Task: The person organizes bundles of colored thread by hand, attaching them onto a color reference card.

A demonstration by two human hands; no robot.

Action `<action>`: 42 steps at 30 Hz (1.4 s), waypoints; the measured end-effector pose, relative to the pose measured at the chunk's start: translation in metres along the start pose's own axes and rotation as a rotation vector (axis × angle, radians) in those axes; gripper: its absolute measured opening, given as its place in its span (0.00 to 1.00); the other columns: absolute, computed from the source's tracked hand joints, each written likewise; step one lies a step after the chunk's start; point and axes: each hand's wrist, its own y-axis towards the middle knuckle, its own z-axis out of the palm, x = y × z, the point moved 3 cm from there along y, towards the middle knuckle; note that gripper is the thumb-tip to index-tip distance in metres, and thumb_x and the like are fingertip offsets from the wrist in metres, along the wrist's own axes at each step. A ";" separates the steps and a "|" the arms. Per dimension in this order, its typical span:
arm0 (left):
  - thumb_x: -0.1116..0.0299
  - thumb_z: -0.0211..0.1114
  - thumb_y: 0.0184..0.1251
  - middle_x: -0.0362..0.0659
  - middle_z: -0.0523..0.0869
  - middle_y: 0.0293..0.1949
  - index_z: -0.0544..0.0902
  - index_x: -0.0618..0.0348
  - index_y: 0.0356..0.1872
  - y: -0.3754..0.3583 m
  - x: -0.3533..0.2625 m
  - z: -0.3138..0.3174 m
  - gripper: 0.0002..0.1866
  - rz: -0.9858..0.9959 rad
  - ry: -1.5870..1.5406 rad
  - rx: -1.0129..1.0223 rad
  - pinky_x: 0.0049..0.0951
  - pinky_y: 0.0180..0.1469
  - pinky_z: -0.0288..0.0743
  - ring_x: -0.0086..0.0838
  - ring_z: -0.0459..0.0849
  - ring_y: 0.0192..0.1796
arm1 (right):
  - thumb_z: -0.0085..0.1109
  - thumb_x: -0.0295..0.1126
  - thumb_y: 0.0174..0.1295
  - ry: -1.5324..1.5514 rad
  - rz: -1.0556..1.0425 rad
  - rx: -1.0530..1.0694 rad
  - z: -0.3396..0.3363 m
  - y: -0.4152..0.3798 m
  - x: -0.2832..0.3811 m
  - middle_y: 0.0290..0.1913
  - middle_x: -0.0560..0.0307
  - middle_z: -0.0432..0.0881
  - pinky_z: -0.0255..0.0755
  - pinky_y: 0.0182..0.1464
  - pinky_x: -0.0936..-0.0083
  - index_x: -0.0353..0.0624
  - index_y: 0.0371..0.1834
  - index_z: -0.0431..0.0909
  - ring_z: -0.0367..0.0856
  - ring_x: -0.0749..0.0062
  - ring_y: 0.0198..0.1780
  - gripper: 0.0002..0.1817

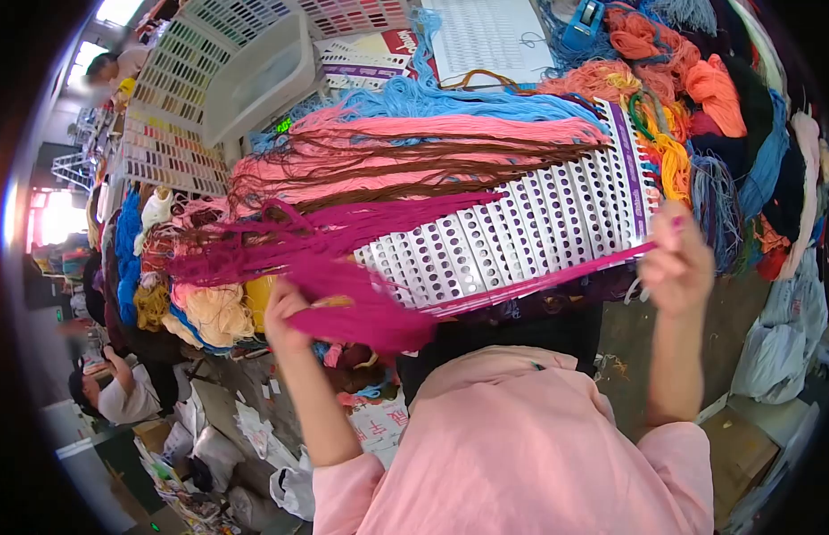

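Observation:
A bundle of magenta thread (361, 308) hangs from my left hand (288, 314), whose fingers are closed around it near the table's front edge. Several strands run from there to the right. My right hand (677, 260) pinches their far end, pulled fairly taut. Behind the strands lies a row of white cards with punched holes (486, 245). Magenta, brown, pink and blue threads (450, 134) are laid across the cards, their loose ends trailing to the left. The bundle is blurred by motion.
A white plastic tub (263, 85) and colour sample boards (178, 107) stand at the back left. Printed sheets (486, 40) and a blue tape dispenser (582, 22) lie at the back. Heaped yarn (722, 98) fills the right side. Another person (129, 388) is at far left.

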 end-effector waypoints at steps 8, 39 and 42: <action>0.81 0.41 0.53 0.33 0.64 0.13 0.67 0.68 0.42 -0.056 -0.074 0.011 0.14 0.220 -0.062 0.031 0.12 0.13 0.56 0.14 0.61 0.11 | 0.41 0.26 0.49 -0.382 -0.594 0.045 -0.002 -0.010 0.226 0.30 0.49 0.71 0.62 0.44 0.73 0.31 0.31 0.66 0.69 0.68 0.36 0.09; 0.71 0.53 0.57 0.37 0.76 0.25 0.72 0.60 0.35 0.118 0.253 0.023 0.07 -0.096 1.093 -0.235 0.13 0.16 0.55 0.11 0.61 0.14 | 0.56 0.27 0.34 -1.795 -0.299 -0.115 -0.089 0.073 -0.054 0.30 0.55 0.68 0.60 0.37 0.72 0.39 0.30 0.74 0.67 0.63 0.34 0.14; 0.71 0.51 0.58 0.37 0.75 0.25 0.72 0.59 0.39 0.108 0.242 0.029 0.08 -0.400 0.512 -0.123 0.10 0.15 0.54 0.11 0.61 0.13 | 0.53 0.24 0.41 -1.797 -0.396 -0.105 -0.096 0.073 -0.056 0.27 0.57 0.70 0.61 0.36 0.72 0.41 0.28 0.74 0.68 0.64 0.31 0.08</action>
